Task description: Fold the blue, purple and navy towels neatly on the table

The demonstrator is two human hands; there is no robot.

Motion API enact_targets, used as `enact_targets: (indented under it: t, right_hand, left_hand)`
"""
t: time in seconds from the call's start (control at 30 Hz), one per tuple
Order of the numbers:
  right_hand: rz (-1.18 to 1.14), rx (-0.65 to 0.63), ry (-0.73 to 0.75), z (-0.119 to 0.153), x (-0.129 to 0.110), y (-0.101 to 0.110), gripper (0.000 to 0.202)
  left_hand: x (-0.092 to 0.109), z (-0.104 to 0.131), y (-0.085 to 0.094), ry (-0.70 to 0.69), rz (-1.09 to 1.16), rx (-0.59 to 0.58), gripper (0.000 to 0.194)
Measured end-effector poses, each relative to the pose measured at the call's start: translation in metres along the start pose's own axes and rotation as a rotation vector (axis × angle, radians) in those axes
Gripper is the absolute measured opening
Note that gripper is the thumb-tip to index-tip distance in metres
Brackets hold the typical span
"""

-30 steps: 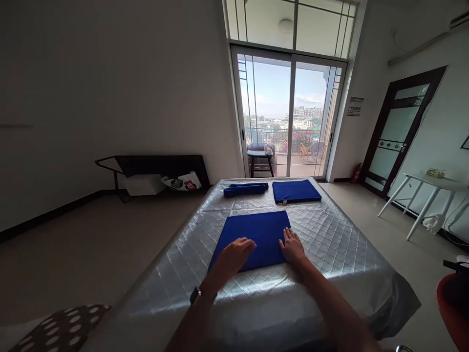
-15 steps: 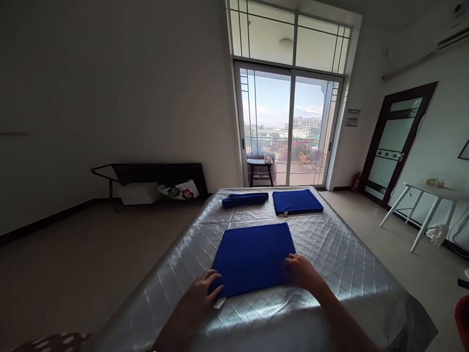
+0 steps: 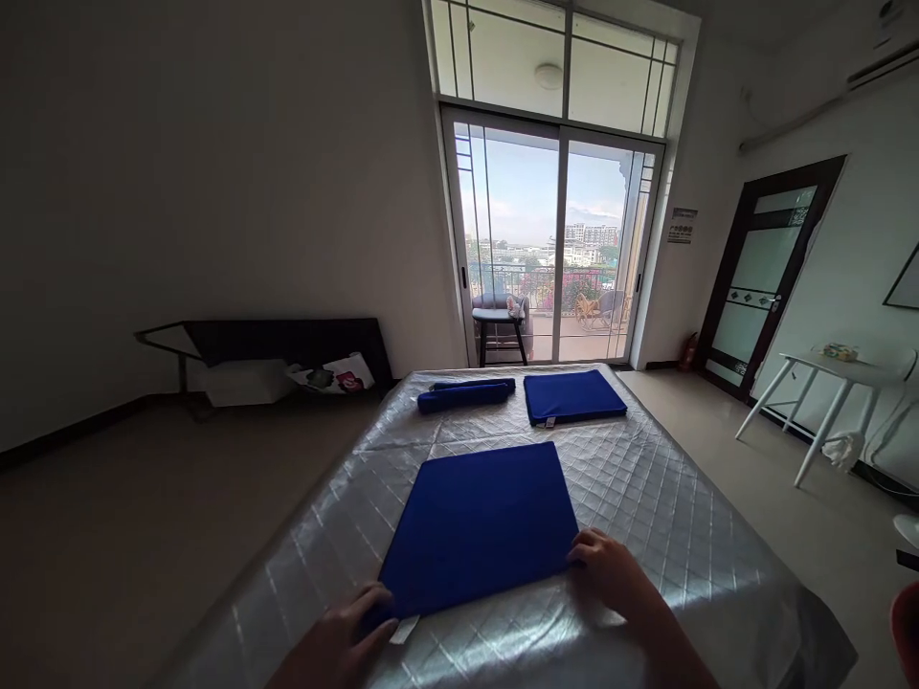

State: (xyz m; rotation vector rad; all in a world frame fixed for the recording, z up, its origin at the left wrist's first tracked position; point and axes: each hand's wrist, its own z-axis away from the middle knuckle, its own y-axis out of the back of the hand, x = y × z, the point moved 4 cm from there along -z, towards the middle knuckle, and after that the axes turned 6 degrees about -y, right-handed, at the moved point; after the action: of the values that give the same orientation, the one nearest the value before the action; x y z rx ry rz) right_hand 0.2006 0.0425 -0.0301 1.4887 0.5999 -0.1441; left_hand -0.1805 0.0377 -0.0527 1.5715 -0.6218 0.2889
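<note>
A flat blue fabric panel [image 3: 482, 526], roughly rectangular, lies in front of me on the silver quilted cover [image 3: 646, 536]. Its near left corner is pinched by my left hand [image 3: 351, 627], thumb on the near side, beside a small white tag [image 3: 405, 630]. At the near right corner, the curled fingers of my right hand [image 3: 603, 566] grip the edge. Beyond it, a second blue piece [image 3: 574, 394], flat and layered with a tag, rests on the right. Narrow rolled or folded blue pieces [image 3: 465, 396] lie to its left.
Behind the covered surface stands a dark stool [image 3: 501, 321] by the glass sliding door [image 3: 560, 239]. On the left is a low dark rack [image 3: 287, 340] with a white box [image 3: 248, 383] and a printed bag. A white table [image 3: 833, 368] stands at right.
Both hands have come nearer to me, drawing the blue panel closer, with the left hand also shifting left. The far blue pieces stay put on the cover; the view has turned slightly.
</note>
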Motion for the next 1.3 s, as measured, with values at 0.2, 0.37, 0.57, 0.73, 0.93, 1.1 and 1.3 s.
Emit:
enact_targets:
  t: [0.2,0.37,0.57,0.73,0.93,1.1,1.3]
  right_hand:
    - [0.136,0.058,0.034,0.001,0.0,-0.001,0.024]
    - [0.22,0.172,0.005,-0.001,0.001,-0.01,0.021]
    - [0.168,0.345,0.024,-0.005,0.004,-0.01,0.021]
    - [0.024,0.436,0.182,-0.003,0.003,0.0,0.024]
    - [-0.058,0.522,0.287,-0.001,0.003,0.011,0.031]
    - [-0.07,0.589,0.273,0.002,-0.001,0.017,0.026]
    - [-0.046,0.649,0.268,0.015,-0.004,0.048,0.031]
  left_hand:
    - [-0.018,-0.005,-0.006,-0.078,0.037,0.03,0.027]
    - [-0.029,-0.004,-0.011,-0.146,0.068,0.079,0.031]
    - [-0.033,-0.007,-0.013,-0.17,-0.033,0.171,0.032]
    - [-0.029,-0.007,-0.014,-0.174,-0.131,0.17,0.026]
    - [-0.027,-0.002,-0.015,-0.095,-0.2,0.144,0.034]
    - [-0.034,-0.001,-0.016,-0.154,-0.178,0.254,0.035]
    - [-0.021,-0.001,0.008,-0.3,-0.079,0.456,0.031]
